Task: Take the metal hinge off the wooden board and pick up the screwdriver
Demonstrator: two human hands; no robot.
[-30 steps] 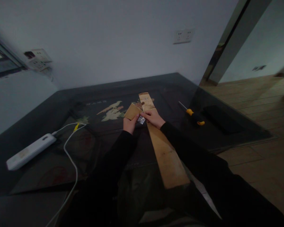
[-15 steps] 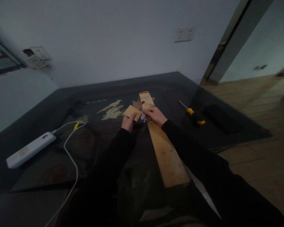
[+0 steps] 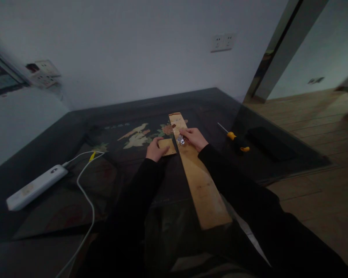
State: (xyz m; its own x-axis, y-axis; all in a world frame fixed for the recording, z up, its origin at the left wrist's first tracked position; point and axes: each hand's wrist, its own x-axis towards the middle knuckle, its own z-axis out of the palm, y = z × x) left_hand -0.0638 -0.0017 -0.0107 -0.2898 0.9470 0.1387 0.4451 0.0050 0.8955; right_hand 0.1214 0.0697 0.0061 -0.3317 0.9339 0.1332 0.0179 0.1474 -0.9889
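A long wooden plank (image 3: 197, 178) lies lengthwise on the dark glass-topped table (image 3: 60, 139). A small square wooden piece (image 3: 167, 146) lies flat just left of it, and my left hand (image 3: 154, 150) rests on that piece and grips its near edge. My right hand (image 3: 195, 138) sits on the plank and pinches a small shiny metal hinge (image 3: 180, 139) at the plank's left edge, beside the small piece.
A yellow and black screwdriver (image 3: 234, 137) lies to the right of the plank, with a flat black object (image 3: 271, 143) beyond it. A white power strip (image 3: 33, 187) and its white cable (image 3: 85, 193) lie at the left. Wall sockets (image 3: 223, 41) are behind.
The small wooden piece was tilted up in my left hand; now it lies flat on the table beside the plank. My right hand has moved the hinge slightly away along the plank's edge.
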